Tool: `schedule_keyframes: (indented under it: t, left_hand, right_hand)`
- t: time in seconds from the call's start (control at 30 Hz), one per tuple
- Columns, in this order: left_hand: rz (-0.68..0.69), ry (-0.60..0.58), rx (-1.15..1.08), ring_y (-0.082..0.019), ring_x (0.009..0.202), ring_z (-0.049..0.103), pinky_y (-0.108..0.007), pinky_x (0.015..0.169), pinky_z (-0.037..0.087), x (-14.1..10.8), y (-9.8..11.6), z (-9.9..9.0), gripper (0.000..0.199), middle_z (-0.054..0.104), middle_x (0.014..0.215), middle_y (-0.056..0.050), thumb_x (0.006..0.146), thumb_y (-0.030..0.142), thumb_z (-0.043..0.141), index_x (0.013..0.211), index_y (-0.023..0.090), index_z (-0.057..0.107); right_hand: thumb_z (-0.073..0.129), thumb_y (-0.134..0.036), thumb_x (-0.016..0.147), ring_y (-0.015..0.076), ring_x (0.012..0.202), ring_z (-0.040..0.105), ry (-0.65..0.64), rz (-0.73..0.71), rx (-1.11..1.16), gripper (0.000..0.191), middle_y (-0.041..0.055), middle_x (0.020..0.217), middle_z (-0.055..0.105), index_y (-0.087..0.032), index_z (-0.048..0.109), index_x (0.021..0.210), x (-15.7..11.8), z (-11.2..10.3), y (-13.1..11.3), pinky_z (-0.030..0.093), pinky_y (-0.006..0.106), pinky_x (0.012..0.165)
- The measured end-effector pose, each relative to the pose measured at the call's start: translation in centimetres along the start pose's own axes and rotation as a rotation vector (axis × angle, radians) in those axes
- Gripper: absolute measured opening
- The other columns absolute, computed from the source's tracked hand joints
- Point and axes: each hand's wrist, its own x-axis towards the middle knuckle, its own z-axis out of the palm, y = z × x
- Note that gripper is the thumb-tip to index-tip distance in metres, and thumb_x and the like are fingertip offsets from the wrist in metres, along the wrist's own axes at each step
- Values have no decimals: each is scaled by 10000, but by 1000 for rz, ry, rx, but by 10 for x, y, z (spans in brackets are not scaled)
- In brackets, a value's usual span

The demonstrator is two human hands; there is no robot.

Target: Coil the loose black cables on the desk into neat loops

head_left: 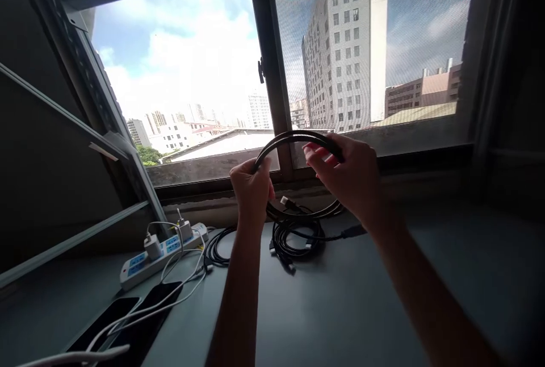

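A coiled black cable [293,136] is held up in a loop between my two hands, above the desk and in front of the window. On the loop's left side, my left hand [252,182] is closed around the strands. My right hand [347,165] grips the right side, with thumb and fingers curled about the cable. The loop's lower part hangs behind my hands, near a light-coloured plug [286,201]. Below lies another coiled black cable [293,239] with its connectors on the desk, and one lead runs right to a dark connector [353,232].
Left on the grey desk [340,310] stands a white power strip [164,256] with two chargers plugged in. White cables [149,313] trail over two dark phones [145,321]. Another black coil [217,250] lies beside my left forearm. A window frame [266,43] rises behind.
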Motion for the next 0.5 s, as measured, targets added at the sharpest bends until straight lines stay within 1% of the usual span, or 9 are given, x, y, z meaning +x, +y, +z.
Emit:
schedule_keyframes:
  t: [0.07, 0.13, 0.2, 0.27, 0.37, 0.43, 0.5]
  left_hand:
    - [27, 23, -32, -42, 216, 287, -195, 272, 193, -6, 5, 6, 432, 267, 267, 88, 735, 270, 555, 376, 197, 325]
    - [50, 27, -34, -36, 223, 289, -185, 272, 195, -11, 4, 13, 424, 276, 277, 88, 738, 263, 542, 383, 194, 319]
    - [35, -14, -20, -34, 230, 304, -178, 281, 210, -13, -2, 20, 418, 297, 276, 82, 740, 254, 527, 386, 192, 316]
    - [-30, -80, -24, -43, 239, 335, -176, 294, 245, -12, -11, 25, 403, 321, 274, 74, 744, 255, 512, 393, 192, 325]
    - [-125, -125, -57, -59, 283, 412, -176, 335, 323, -9, -19, 27, 346, 368, 307, 70, 738, 261, 518, 432, 187, 373]
    - [-116, -117, -65, -65, 317, 453, -176, 366, 358, -7, -18, 24, 310, 397, 339, 70, 725, 258, 539, 460, 182, 399]
    - [-74, -98, -49, -67, 325, 463, -179, 375, 365, -5, -14, 19, 299, 408, 353, 70, 724, 262, 548, 472, 181, 408]
  right_hand:
    - [595, -329, 744, 98, 384, 482, -46, 77, 125, 235, -14, 465, 534, -167, 589, 575, -3, -13, -9, 374, 212, 370]
    - [622, -348, 734, 63, 290, 385, -189, 164, 235, 317, -34, 390, 459, -170, 518, 494, -4, -27, -16, 279, 185, 288]
    - [643, -368, 727, 40, 241, 298, -366, 236, 305, 382, -53, 338, 387, -175, 465, 450, -3, -38, -18, 187, 176, 249]
    - [649, -360, 729, 27, 229, 251, -472, 303, 358, 414, -65, 315, 336, -179, 424, 431, -1, -43, -16, 132, 174, 242]
    - [644, -316, 741, 16, 245, 230, -510, 377, 443, 392, -73, 324, 321, -175, 425, 449, 3, -42, -13, 132, 168, 257]
    - [635, -306, 757, 10, 263, 220, -547, 388, 527, 391, -79, 328, 298, -170, 427, 456, 4, -40, -12, 145, 160, 275]
    - [616, -310, 777, 8, 277, 197, -585, 382, 629, 418, -84, 326, 262, -170, 401, 447, 4, -40, -13, 138, 157, 287]
